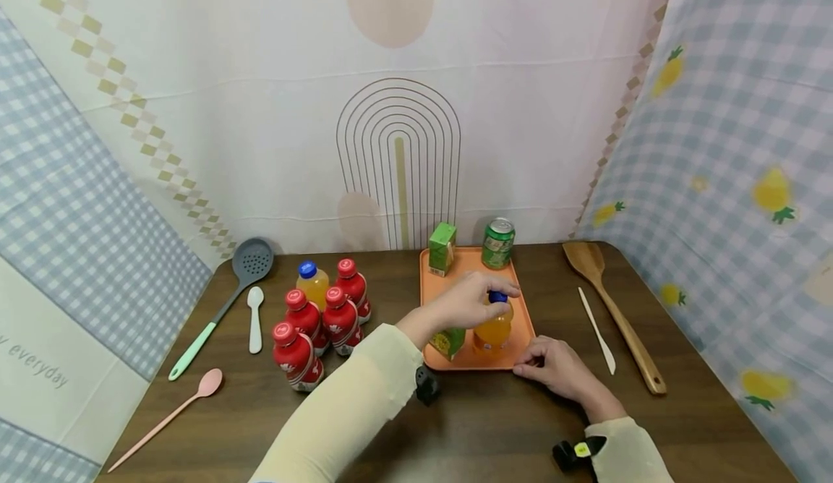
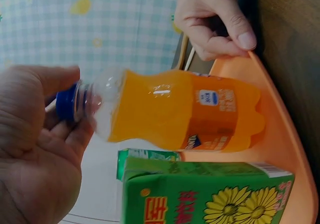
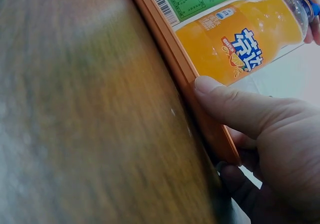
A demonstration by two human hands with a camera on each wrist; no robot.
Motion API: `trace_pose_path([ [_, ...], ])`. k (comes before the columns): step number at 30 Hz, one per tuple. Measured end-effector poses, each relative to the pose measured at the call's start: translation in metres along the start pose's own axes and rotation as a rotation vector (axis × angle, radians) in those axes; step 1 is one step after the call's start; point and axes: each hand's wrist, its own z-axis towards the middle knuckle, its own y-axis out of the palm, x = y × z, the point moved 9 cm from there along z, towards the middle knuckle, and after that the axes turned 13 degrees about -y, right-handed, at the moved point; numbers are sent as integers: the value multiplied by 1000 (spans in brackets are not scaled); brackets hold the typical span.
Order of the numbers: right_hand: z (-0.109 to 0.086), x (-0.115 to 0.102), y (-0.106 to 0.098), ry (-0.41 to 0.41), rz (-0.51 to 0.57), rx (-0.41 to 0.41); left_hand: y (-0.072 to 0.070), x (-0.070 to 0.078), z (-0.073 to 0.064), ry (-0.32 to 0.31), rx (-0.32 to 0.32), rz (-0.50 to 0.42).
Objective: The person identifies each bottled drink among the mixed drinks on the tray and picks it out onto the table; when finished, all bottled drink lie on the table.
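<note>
An orange soda bottle with a blue cap stands on the orange tray, towards its front right. My left hand holds it at the cap and neck, thumb and fingers to either side, as the left wrist view shows. At the tray's front right corner, my right hand pinches the rim, its thumb on top. Left of the bottle stands a green drink carton with yellow flowers, partly hidden by my left arm in the head view. A green carton and a green can occupy the tray's back corners.
Several red bottles and another orange soda bottle stand left of the tray. Further left lie a slotted spoon, a white spoon and a pink spoon. A white knife and wooden spatula lie right.
</note>
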Motion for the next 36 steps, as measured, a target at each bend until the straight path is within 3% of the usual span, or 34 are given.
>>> trace_pose_path([
  [11,3,-5,-4,-25,-18,10,-12,-1,-6,-80,272,73],
  [17,2,-3,-3,-15,-13,13,-13,1,-14,-87,383,45],
  [28,2,-2,0,-22,-14,8,-10,4,-24,-66,403,-20],
  [36,2,-3,-1,-37,-19,11,-19,17,-47,-12,360,-58],
])
